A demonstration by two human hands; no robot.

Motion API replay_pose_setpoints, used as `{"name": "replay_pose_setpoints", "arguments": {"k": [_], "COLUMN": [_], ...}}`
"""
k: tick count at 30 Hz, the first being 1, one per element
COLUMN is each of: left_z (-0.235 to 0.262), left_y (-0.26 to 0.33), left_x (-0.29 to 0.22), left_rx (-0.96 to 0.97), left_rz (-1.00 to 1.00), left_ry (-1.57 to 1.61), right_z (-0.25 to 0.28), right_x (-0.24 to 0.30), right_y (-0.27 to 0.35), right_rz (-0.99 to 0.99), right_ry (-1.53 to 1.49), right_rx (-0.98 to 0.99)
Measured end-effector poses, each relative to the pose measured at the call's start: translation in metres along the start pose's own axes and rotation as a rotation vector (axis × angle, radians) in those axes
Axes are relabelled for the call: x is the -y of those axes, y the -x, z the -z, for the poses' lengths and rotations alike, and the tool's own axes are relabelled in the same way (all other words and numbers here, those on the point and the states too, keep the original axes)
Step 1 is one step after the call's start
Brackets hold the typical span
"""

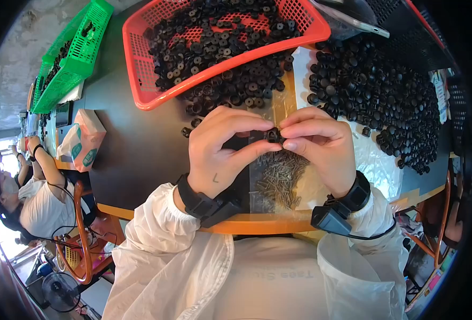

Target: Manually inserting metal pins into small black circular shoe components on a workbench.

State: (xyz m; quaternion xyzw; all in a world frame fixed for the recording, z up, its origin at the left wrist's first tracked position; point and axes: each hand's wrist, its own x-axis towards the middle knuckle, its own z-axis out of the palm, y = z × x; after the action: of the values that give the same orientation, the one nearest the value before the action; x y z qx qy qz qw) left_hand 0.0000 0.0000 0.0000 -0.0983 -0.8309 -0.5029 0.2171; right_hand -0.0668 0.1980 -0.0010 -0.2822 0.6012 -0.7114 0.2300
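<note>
Black part (pixel 273 136), clamped in my left fingers (pixel 254 124) and right fingers (pixel 306 128), could slip if I squeeze unevenly, dropping among metal pieces (pixel 281 182) below them

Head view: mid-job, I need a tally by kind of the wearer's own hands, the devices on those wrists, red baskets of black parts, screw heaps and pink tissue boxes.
Left hand and right hand: 2
Black wrist devices: 2
Red basket: 1
Screw heap: 1
Pink tissue box: 1
Total: 7
</note>
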Motion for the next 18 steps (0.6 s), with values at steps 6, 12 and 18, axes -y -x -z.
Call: {"name": "replay_pose_setpoints", "arguments": {"k": [6, 12, 18], "left_z": [0.0006, -0.0006, 0.0010], "left_y": [0.0010, 0.0011, -0.0012], "left_x": [0.0000, -0.0005, 0.0036], "left_rx": [0.014, 0.012, 0.027], "left_rz": [0.027, 0.052, -0.041], "left_ry": [0.016, 0.050, -0.023], "right_z": [-0.0095, -0.0068, -0.0044], "right_x": [0.0030, 0.0039, -0.0001], "right_y": [0.0005, 0.0002, -0.0003], "right_rz": [-0.182, -0.059, -0.164], "right_ry": [-0.359, -0.097, -0.243], "right_rx": [-0.155, -0.126, -0.087]}}
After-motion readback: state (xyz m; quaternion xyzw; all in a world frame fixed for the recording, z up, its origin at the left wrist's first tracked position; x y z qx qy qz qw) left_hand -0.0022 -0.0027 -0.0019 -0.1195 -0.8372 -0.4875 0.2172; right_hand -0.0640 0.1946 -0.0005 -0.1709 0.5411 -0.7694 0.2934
